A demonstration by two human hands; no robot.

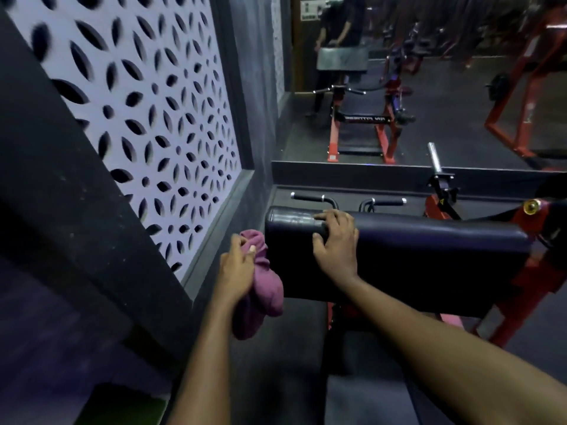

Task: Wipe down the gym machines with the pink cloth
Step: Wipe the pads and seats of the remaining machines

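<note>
Pink cloth [264,289] is bunched in the left hand [236,266] — fingers curled round it, just beside the black pad [429,256]; right hand [336,240] grips the pad's top edge

Left of the pad [414,250], only a narrow gap before the patterned wall [138,102], and that taken up by the left hand [237,268] and its bunched pink cloth [260,280]. Along the pad's top, wide open to the right of the right hand [336,240] gripping the top edge. Just beyond the pad, two handles [313,198] and a steel peg [434,156] in the way, then the mirror [460,87]. At the pad's right end, blocked by red frame [521,286]. Under the pad's near edge, open room downward.
</note>
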